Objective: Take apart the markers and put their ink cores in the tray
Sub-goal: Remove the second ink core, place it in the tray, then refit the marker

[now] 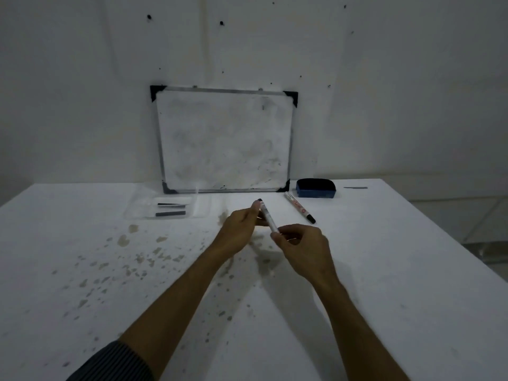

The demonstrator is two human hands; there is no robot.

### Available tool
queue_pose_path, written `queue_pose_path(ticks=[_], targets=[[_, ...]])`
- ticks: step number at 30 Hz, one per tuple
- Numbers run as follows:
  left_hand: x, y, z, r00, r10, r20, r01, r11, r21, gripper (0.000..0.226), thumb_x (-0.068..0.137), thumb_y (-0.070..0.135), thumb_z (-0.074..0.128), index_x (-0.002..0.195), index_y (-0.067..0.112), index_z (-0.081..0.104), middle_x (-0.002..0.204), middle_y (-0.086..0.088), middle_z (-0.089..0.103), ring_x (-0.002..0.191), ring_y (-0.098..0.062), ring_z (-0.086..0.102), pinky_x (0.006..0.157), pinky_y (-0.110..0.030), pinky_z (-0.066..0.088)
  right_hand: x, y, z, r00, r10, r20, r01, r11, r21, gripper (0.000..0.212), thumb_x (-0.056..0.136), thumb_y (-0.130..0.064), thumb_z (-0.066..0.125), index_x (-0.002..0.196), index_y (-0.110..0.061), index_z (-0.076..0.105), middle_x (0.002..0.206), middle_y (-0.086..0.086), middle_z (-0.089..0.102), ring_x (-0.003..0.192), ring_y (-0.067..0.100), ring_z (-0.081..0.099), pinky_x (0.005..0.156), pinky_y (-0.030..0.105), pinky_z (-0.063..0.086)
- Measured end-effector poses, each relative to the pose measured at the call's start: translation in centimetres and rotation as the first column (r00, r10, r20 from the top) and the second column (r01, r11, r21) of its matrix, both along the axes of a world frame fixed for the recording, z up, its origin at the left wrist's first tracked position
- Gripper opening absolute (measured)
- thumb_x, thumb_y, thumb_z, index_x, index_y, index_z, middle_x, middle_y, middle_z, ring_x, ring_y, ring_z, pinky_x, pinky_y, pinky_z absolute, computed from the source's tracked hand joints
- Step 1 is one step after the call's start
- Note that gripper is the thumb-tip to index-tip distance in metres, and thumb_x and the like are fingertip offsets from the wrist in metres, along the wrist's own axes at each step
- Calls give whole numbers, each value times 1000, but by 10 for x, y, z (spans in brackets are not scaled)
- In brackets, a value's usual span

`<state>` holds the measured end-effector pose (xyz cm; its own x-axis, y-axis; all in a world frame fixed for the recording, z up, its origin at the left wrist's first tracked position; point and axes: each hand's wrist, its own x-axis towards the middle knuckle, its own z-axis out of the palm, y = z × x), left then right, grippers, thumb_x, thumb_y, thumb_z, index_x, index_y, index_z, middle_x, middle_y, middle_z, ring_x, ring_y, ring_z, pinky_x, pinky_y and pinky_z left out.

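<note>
A white marker with a black far end is held above the table between both hands. My left hand pinches its far end and my right hand grips its near end. A second white marker with a black tip lies on the table to the right, apart from my hands. A clear plastic tray sits to the left in front of the whiteboard. Three dark ink cores lie in it.
A framed whiteboard leans on the wall at the back of the white table. A blue eraser rests to its right. Brown stains speckle the table's left and middle. The table's right edge drops off nearby.
</note>
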<state>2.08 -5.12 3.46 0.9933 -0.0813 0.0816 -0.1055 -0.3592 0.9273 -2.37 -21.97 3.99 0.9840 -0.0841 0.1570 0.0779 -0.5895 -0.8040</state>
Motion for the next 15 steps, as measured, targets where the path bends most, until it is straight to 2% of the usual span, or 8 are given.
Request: queue_pose_path(ticks=[1,3,4,6,8,12,15], targets=[[5,1,-6,999,26,29,-29,994,105,58,107,58,33,114,19,76,114,8,77,110,-14,69,92,-29,47,9,-7,1,999,-46,17,47,997,-69,34,90,-39,74,117,-20,73,104,-3,77,76,1,67,70,15,52],[16,4,-24,987,40,156,-91,937,339,44,108,47,42,110,18,75,115,2,74,114,-21,67,90,-26,45,32,-21,-1,986,-145,86,161,963,-216,34,90,-41,73,116,-20,73,104,-1,77,78,10,70,76,26,58],[19,5,-34,978,13,206,-104,892,439,40,107,44,47,118,16,73,125,-2,72,122,-23,63,98,-28,44,44,-27,-2,977,-173,125,203,934,-293,35,89,-41,72,116,-19,74,105,2,77,82,15,72,78,32,60],[25,5,-49,973,-35,230,-103,822,560,46,103,46,49,134,18,67,147,-5,61,138,-25,53,118,-40,36,69,-36,-7,967,-173,186,236,884,-403,36,88,-39,72,115,-16,76,108,8,75,87,23,71,79,39,60],[29,5,-54,970,-32,240,-117,807,579,46,101,46,51,137,22,65,152,-3,57,142,-24,49,121,-47,32,90,-39,-13,964,-181,197,250,874,-418,34,87,-37,73,112,-15,78,107,11,72,89,27,68,78,41,59],[30,6,-57,955,-50,291,-133,807,576,41,103,40,55,138,22,64,152,-3,56,142,-25,49,120,-46,31,113,-37,-24,967,-218,131,253,871,-422,30,88,-35,68,110,-18,77,103,8,74,91,28,69,80,41,58],[32,7,-60,956,-48,290,-135,807,576,41,103,40,55,139,23,63,154,-2,55,144,-23,46,121,-43,28,120,-33,-32,959,-244,148,283,870,-404,31,86,-37,69,109,-17,72,101,6,73,90,27,68,81,41,55]])
